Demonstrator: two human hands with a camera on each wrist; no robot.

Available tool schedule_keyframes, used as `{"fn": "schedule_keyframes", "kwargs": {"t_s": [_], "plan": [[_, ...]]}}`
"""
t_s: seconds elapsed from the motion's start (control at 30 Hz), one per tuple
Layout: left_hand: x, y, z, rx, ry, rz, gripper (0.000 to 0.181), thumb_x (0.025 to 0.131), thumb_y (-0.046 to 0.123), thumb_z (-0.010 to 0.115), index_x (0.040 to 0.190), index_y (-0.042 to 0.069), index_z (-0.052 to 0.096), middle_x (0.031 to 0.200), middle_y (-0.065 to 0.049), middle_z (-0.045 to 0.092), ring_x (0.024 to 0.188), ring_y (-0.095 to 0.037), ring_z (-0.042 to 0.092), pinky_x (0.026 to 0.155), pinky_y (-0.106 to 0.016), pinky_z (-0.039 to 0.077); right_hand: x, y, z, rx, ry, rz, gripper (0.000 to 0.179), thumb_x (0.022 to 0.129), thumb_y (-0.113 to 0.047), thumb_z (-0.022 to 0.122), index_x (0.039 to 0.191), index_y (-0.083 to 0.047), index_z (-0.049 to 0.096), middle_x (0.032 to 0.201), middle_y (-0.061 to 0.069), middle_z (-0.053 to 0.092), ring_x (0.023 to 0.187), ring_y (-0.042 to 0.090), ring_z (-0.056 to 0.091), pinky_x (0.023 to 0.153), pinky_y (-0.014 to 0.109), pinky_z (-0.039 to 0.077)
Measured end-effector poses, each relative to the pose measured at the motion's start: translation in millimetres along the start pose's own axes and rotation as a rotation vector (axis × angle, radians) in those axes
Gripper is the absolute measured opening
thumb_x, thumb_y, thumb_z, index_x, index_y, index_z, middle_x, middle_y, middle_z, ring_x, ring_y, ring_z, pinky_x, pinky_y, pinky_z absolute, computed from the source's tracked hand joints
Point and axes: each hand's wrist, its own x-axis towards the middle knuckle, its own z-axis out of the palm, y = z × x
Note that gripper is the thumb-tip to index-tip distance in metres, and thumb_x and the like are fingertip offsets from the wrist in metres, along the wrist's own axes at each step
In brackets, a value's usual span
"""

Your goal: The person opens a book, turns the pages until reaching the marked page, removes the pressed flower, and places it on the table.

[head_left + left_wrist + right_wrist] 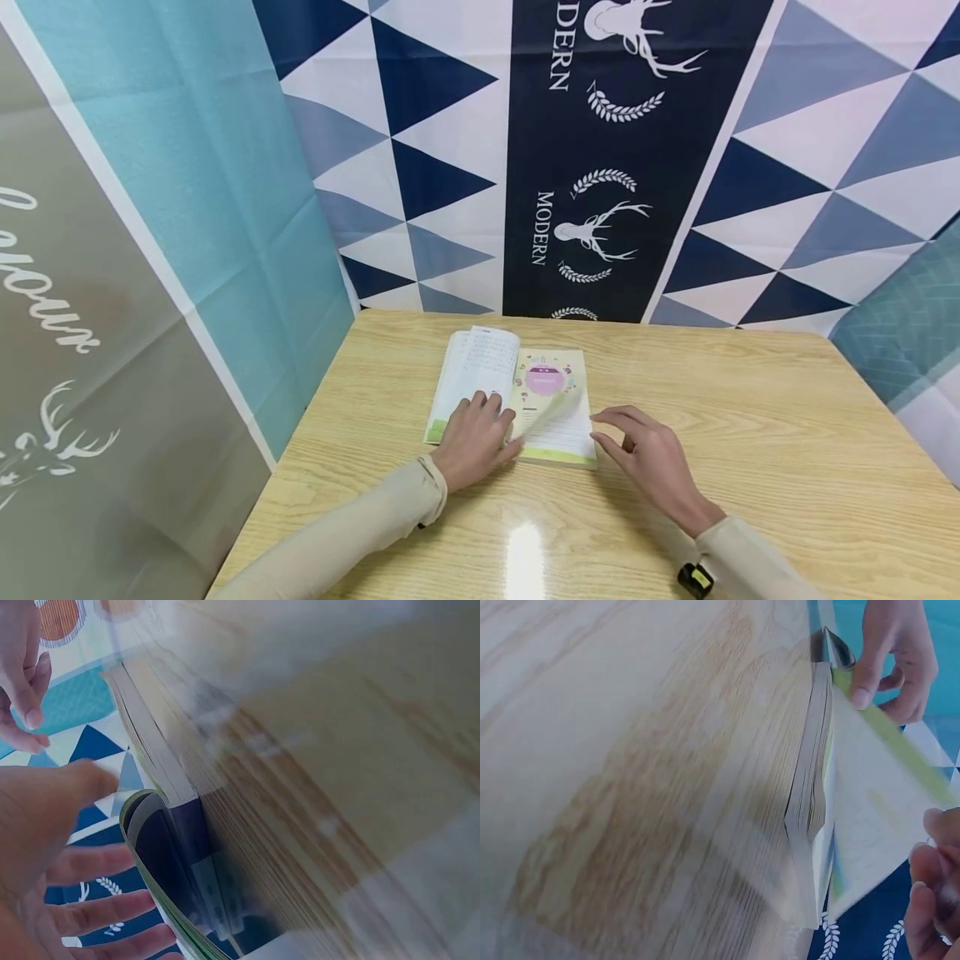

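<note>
An open book (555, 429) lies on the table, its left pages (487, 354) bulging towards the spine. A loose page (558, 407), blurred, stands lifted and curled over the right half, above a lined page with a green lower band. My left hand (476, 442) rests on the lower left pages, fingers extended and thumb towards the spine. Just off the book's right edge is my right hand (651, 454), thumb and fingers bent with a gap between them and nothing seen held. In the right wrist view, the lifted page (877, 795) rises between both hands, near the right fingers (926, 877).
The wooden table (750, 417) extends around the book. A patterned cloth wall (442, 158) stands behind the table, and another cloth hanging (225, 167) closes off the left side. A light reflection shows on the front of the tabletop.
</note>
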Motion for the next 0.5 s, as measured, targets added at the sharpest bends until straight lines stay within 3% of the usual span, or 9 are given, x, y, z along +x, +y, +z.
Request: {"fn": "schedule_keyframes", "kwargs": {"t_s": [0.1, 0.23, 0.3, 0.37, 0.5], "plan": [[2.4, -1.2, -1.6, 0.007, 0.012, -0.035, 0.04, 0.092, 0.04, 0.052, 0.111, 0.008, 0.064, 0.093, -0.006, 0.062, 0.079, -0.022, 0.055, 0.061, -0.034, 0.046, -2.0, 2, -1, -0.02, -0.056, 0.056, 0.029, 0.076, -0.02, 0.08, 0.104, -0.016, 0.072, 0.102, -0.005, 0.065, 0.051, -0.006, 0.041, 0.047, 0.016, 0.037], [6.8, -3.1, -7.0, -0.032, 0.044, -0.095, 0.058, 0.091, 0.029, 0.055, 0.138, -0.001, 0.042, 0.093, -0.007, 0.065, 0.079, -0.021, 0.06, 0.061, -0.033, 0.047, -6.0, 5, 1, -0.028, -0.186, 0.113, 0.028, 0.078, -0.023, 0.079, 0.104, -0.017, 0.072, 0.105, -0.005, 0.065, 0.054, -0.006, 0.043, 0.049, 0.019, 0.039], [7.2, -5.0, -9.5, -0.058, 0.075, -0.114, 0.068, 0.088, 0.022, 0.058, 0.146, 0.001, 0.029, 0.094, -0.006, 0.063, 0.076, -0.019, 0.06, 0.059, -0.031, 0.046, -7.7, 6, 3, -0.032, -0.24, 0.125, 0.027, 0.078, -0.024, 0.079, 0.104, -0.018, 0.072, 0.106, -0.004, 0.065, 0.056, -0.005, 0.047, 0.051, 0.02, 0.041], [6.5, -7.3, -10.7, -0.084, 0.117, -0.114, 0.073, 0.085, 0.015, 0.061, 0.147, 0.005, 0.025, 0.101, -0.009, 0.06, 0.077, -0.02, 0.059, 0.057, -0.031, 0.044, -8.6, 6, 5, -0.049, -0.276, 0.113, 0.026, 0.078, -0.024, 0.079, 0.103, -0.018, 0.073, 0.107, -0.003, 0.066, 0.062, -0.002, 0.052, 0.055, 0.022, 0.044], [3.4, -11.4, -9.3, -0.085, 0.15, -0.093, 0.07, 0.084, 0.006, 0.06, 0.147, 0.013, 0.03, 0.133, -0.02, 0.043, 0.107, -0.03, 0.053, 0.075, -0.038, 0.047, -10.2, 5, 8, -0.08, -0.307, 0.077, 0.027, 0.077, -0.025, 0.08, 0.102, -0.017, 0.074, 0.106, -0.001, 0.065, 0.07, 0.006, 0.057, 0.057, 0.023, 0.044]]}}
